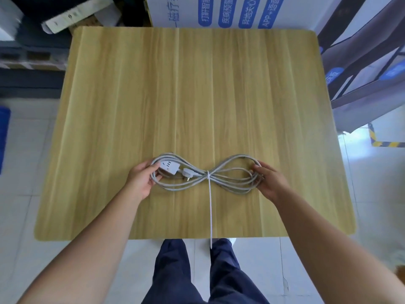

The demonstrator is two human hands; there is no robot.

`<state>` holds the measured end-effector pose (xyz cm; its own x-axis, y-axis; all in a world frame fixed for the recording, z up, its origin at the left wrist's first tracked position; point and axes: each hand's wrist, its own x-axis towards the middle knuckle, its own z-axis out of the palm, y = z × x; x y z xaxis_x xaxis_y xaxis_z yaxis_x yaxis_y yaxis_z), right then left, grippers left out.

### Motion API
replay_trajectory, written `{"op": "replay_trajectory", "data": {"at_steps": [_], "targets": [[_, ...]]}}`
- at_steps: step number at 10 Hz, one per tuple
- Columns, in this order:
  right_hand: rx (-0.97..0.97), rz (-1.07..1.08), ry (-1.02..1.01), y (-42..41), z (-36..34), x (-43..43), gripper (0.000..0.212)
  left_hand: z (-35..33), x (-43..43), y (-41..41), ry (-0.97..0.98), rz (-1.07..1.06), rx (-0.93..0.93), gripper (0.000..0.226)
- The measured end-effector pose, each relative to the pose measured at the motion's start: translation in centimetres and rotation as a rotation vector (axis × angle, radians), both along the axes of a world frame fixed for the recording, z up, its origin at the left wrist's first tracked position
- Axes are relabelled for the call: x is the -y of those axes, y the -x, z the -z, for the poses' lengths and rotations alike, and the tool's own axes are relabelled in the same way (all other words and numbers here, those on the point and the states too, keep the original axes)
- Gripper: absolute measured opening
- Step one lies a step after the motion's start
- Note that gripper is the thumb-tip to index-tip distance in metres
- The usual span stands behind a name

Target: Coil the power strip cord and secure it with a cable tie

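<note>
A grey power strip cord lies coiled on the wooden table, pinched at its middle into a figure-eight. A white cable tie cinches that waist, and its long tail runs toward me past the table's near edge. The white socket block and the plug rest in the left loop. My left hand grips the left loop beside the socket block. My right hand holds the outer end of the right loop.
A large white and blue printed box stands behind the table's far edge. Cardboard and dark boxes sit at the back left. A dark metal rack rises at the right. My legs are below the near edge.
</note>
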<state>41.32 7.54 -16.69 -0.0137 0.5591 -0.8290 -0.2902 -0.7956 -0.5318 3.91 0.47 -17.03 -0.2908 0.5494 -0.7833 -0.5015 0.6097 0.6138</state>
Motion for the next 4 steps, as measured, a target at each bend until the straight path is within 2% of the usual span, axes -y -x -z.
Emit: {"op": "replay_trajectory", "data": {"at_steps": [1, 2, 3, 4], "targets": [[0.166, -0.023, -0.041, -0.2, 0.1, 0.4, 0.04, -0.6, 0.0, 0.2, -0.006, 0.005, -0.029, 0.014], [0.378, -0.095, -0.142, 0.4, -1.5, 0.5, 0.041, -1.7, 0.1, 0.1, -0.028, 0.003, -0.125, 0.027], [0.568, -0.265, -0.283, 1.7, -5.0, 0.4, 0.036, -4.2, -0.4, 0.0, -0.06, 0.071, -0.304, 0.051], [0.694, -0.426, -0.484, 3.3, -9.4, -0.2, 0.032, -7.5, -2.0, -0.9, -0.127, 0.183, -0.455, 0.054]]}}
